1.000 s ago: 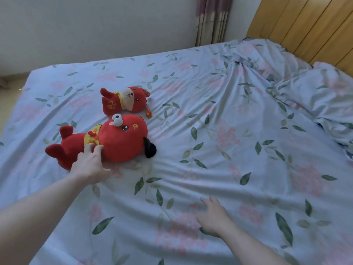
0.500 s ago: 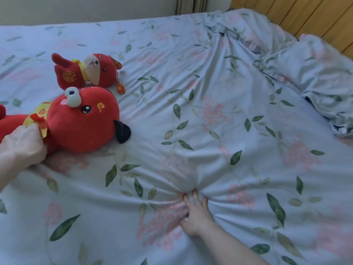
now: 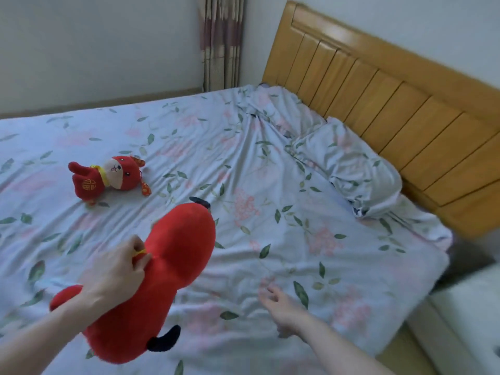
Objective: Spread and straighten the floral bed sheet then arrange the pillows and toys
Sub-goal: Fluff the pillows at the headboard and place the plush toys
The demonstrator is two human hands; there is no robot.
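Head view, looking forward and down across a bed. Left hand grasps the large red plush toy at its yellow collar, fingers curled round the fabric; the toy is lifted above the floral bed sheet, its back toward the camera, one black ear low at the near end and another black ear at the far end. A red limb of the toy projects to the left beneath the wrist. Right hand hovers low over the near part of the sheet, fingers relaxed and slightly spread, holding nothing; whether it touches the cloth cannot be told.

Small red plush toy lies on its side on the sheet, well apart from the large one, toward the far left; it shows a cream face, a yellow collar and a gold emblem on its body. The sheet, pale blue with green leaves and pink blossoms, covers the mattress and carries shallow wrinkles, with deeper folds running toward the head of the bed.

Two pillows in matching floral fabric lie along the wooden headboard: the far pillow flattened near the corner, the near pillow rumpled and bunched at its near end. A striped curtain hangs in the room corner against a pale wall. A white furniture edge stands beside the bed at lower right.
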